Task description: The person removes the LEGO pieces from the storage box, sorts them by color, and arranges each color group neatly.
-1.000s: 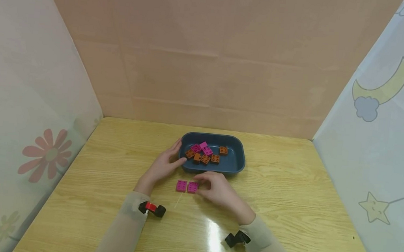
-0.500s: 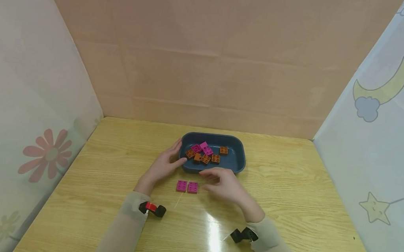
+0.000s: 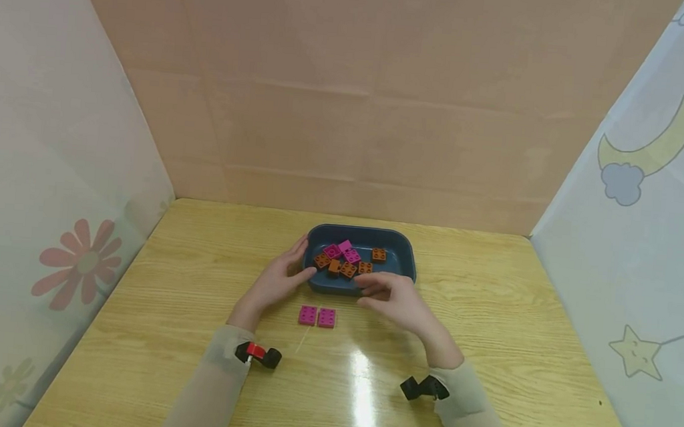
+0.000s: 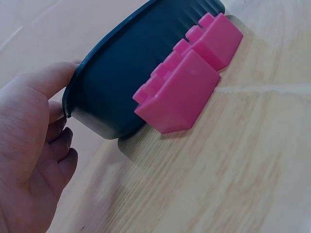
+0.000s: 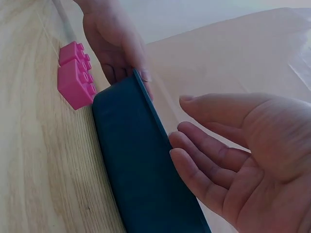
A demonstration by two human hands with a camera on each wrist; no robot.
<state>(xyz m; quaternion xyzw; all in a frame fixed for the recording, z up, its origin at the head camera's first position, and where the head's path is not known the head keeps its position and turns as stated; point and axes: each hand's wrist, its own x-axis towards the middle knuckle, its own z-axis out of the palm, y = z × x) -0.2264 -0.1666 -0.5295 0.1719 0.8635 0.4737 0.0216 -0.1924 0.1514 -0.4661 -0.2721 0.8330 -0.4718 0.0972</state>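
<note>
A dark blue tray [image 3: 393, 288] stands on the table with several pink bricks [image 3: 352, 256] and orange bricks [image 3: 378, 255] inside. My left hand [image 3: 276, 281] holds the tray's left end, thumb at the rim and the other fingers outside its wall. Over the front rim hovers my right hand [image 3: 398, 302], thumb and fingers apart and nothing between them, near the orange bricks. Two pink bricks, the left one [image 3: 307, 315] and the right one [image 3: 326, 318], sit side by side just in front of the tray, studs up.
The wooden table [image 3: 212, 250] meets a tan backdrop [image 3: 348, 140] behind the tray. Patterned white panels flank it left and right. Each sleeve carries a small black wrist camera, the left one [image 3: 270, 357] with a red part.
My right hand has moved from beside the right pink brick, up and to the right, to the tray's front rim. The left hand and the two pink bricks have stayed in place.
</note>
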